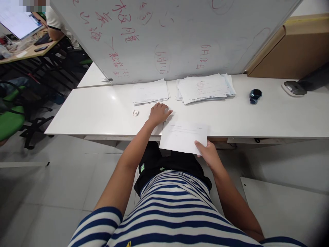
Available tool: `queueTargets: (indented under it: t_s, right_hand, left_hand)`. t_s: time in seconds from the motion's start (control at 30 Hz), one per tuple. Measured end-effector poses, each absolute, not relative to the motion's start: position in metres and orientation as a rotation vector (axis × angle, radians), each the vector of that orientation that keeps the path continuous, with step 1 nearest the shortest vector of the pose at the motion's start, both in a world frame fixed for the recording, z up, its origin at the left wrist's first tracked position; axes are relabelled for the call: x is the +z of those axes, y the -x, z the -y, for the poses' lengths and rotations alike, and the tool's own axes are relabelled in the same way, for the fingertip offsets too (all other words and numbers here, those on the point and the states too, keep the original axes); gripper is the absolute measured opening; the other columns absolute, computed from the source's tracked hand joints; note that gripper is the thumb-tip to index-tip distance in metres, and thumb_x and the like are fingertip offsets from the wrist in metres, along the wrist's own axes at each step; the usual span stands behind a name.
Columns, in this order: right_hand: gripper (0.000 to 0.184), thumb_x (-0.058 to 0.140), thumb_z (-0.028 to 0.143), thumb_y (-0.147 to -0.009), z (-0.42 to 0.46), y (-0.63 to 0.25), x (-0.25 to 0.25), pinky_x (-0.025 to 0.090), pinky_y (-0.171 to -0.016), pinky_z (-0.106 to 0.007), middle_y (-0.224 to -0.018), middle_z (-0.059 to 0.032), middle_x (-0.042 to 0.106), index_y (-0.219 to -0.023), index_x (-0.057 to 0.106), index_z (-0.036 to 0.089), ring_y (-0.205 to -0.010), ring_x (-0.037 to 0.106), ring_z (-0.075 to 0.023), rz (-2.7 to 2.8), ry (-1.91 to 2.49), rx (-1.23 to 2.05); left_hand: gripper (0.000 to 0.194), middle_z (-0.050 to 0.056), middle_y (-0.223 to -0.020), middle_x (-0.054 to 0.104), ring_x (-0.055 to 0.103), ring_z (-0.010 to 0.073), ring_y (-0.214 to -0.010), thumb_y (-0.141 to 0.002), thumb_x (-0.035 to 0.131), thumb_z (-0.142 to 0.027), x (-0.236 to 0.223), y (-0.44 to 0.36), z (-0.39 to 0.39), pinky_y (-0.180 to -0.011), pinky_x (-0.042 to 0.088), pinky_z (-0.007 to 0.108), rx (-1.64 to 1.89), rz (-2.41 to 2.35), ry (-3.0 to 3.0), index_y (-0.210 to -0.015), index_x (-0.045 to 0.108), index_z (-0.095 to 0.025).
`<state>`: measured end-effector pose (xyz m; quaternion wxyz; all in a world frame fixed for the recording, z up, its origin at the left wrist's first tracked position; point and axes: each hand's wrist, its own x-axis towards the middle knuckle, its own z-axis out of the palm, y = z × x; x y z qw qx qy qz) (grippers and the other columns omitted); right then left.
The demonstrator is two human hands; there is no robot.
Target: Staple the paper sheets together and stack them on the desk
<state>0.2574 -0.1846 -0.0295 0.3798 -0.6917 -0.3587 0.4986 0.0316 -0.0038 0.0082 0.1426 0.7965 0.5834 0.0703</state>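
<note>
Sheet [183, 137] juts past the desk [280, 120], pinched at one corner

The likeliest trouble is a slip. The right hand [209, 152] pinches the sheet by its near right corner, thumb on top, and that is the only clear grip on it. The far part lies over the desk's front edge; the near part overhangs the lap. If the thumb eased, the sheet could slide off towards the floor. If the hand pulled down, the desk edge might crease it.

The left hand [158, 113] is palm down by the sheet's far left corner, fingers bent over a small pale thing [166, 110]. Most of that thing is hidden, so I cannot tell what it is or whether the hand grips it. Brought down on the sheet, it could trap or crumple that corner. A careless reach beyond could nudge the left stack [151, 92], just past the fingertips, or the right stack [205, 88], whose loose, uneven edges look easily spread.

As for looks, the sheet is white, thin and nearly flat, with faint lines of print towards its far edge, too small to read. Its near edge is straight; its far edge almost melts into the white desk. Whether it is one leaf or several, I cannot tell.
</note>
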Motion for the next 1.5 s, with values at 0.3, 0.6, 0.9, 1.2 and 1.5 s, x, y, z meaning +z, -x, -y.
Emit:
queueTargets:
  t_s: [0.3,0.6,0.9,1.2,1.5]
  right_hand:
    - [0.034,0.060,0.037,-0.076,0.185,-0.256,-0.028,0.045,-0.036,-0.022,-0.077,-0.0066,0.067,-0.098,0.064,0.012,-0.056,0.058,-0.0156,0.916,1.771,1.276]
    - [0.033,0.061,0.036,-0.076,0.185,-0.256,-0.022,0.045,-0.035,-0.022,-0.079,-0.0079,0.068,-0.099,0.064,0.012,-0.057,0.059,-0.0160,0.911,1.797,1.271]
    - [0.033,0.060,0.037,-0.076,0.185,-0.255,-0.022,0.044,-0.036,-0.022,-0.075,-0.0063,0.066,-0.096,0.064,0.012,-0.053,0.056,-0.0142,0.921,1.808,1.279]
    - [0.031,0.059,0.038,-0.077,0.185,-0.255,-0.022,0.044,-0.036,-0.021,-0.076,-0.0059,0.065,-0.096,0.064,0.013,-0.054,0.055,-0.0140,0.910,1.781,1.304]
    - [0.034,0.059,0.037,-0.077,0.184,-0.256,-0.016,0.044,-0.036,-0.022,-0.077,-0.0064,0.066,-0.101,0.064,0.013,-0.054,0.056,-0.0143,0.934,1.792,1.287]
  left_hand:
    - [0.048,0.003,-0.139,0.047,0.024,0.0281,-0.138,-0.090,0.030,-0.057,0.009,-0.032,0.005,-0.109,0.026,0.046,0.203,-1.687,-2.297,-0.121,0.053,-0.028]
    - [0.047,0.004,-0.139,0.046,0.024,0.0275,-0.138,-0.091,0.030,-0.054,0.010,-0.035,0.005,-0.111,0.024,0.045,0.165,-1.723,-2.317,-0.120,0.055,-0.026]
    - [0.043,0.006,-0.141,0.042,0.015,0.0311,-0.141,-0.093,0.027,-0.045,0.002,-0.042,0.005,-0.113,0.009,0.056,0.171,-1.775,-2.333,-0.125,0.050,-0.027]
    - [0.046,0.005,-0.147,0.033,0.012,0.0300,-0.142,-0.093,0.024,-0.041,0.001,-0.043,0.001,-0.113,0.009,0.057,0.084,-1.740,-2.319,-0.134,0.041,-0.029]
    - [0.046,0.004,-0.146,0.037,0.027,0.0262,-0.136,-0.092,0.026,-0.043,0.002,-0.035,-0.005,-0.110,0.024,0.047,0.134,-1.680,-2.253,-0.132,0.044,-0.027]
